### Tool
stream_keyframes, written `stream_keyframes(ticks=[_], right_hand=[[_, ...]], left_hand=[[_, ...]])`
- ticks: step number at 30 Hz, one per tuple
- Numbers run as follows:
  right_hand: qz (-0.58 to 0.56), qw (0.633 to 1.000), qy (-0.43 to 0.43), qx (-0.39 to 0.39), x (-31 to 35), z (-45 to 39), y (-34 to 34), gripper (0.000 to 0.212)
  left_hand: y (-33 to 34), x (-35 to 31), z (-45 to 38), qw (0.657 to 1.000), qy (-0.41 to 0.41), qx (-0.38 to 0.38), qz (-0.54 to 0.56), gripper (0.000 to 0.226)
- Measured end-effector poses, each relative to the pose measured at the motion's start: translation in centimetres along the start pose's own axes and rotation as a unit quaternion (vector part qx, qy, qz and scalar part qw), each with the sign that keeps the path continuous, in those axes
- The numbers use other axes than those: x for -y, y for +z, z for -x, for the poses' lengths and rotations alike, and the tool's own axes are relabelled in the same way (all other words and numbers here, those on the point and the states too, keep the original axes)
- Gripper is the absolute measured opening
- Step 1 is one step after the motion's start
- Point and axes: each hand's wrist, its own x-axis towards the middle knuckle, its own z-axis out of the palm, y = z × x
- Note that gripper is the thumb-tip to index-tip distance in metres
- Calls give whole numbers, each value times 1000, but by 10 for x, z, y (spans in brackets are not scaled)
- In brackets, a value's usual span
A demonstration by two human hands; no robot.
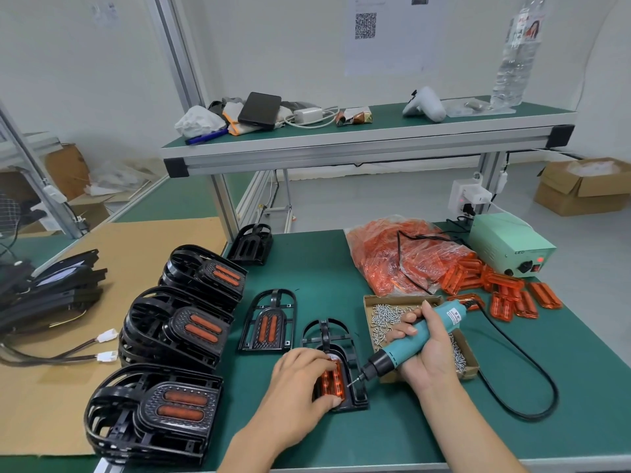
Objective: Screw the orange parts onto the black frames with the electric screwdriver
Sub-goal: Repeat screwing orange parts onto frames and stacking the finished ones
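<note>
Right hand (426,349) is wrapped around the teal electric screwdriver (415,343), fingers curled tight on the barrel, the tool slanting down and to the left. Its bit tip sits at the right edge of the orange part (332,378), right by the black frame (336,367) that lies flat on the green counter (392,435). Left hand (302,377) is down on top of that orange part, fingers bent over it and pressing it into the frame, thumb at the near end.

Just behind the frame, to its left, another frame (268,322) lies flat with its orange part in place. Further left of the frame, three stacks of finished frames (170,370) stand along the counter's edge. Right behind the right hand, a shallow cardboard tray of screws (386,319) sits touching distance from the tool. Beyond the tray, a plastic bag of orange parts (403,257), with loose orange parts (508,295) spilled to its right, beside the pale green power box (508,244). The screwdriver's black cable (526,370) loops across the counter to the right of the frame.
</note>
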Motion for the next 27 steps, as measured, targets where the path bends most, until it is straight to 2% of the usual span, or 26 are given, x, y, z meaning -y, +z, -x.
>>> stream_keyframes(ticks=[7,14,23,27], right_hand=[[1,1000,-3,2,1,0,-1,19],[-2,1000,0,4,0,0,-1,20],[-40,999,5,24,5,6,0,22],[-62,997,9,46,11,15,-2,23]], left_hand=[[3,4,0,1000,-4,-1,27,57],[-7,4,-4,999,-11,42,0,58],[-6,-3,1,999,-13,32,-19,51],[-6,-8,3,997,8,26,-69,55]])
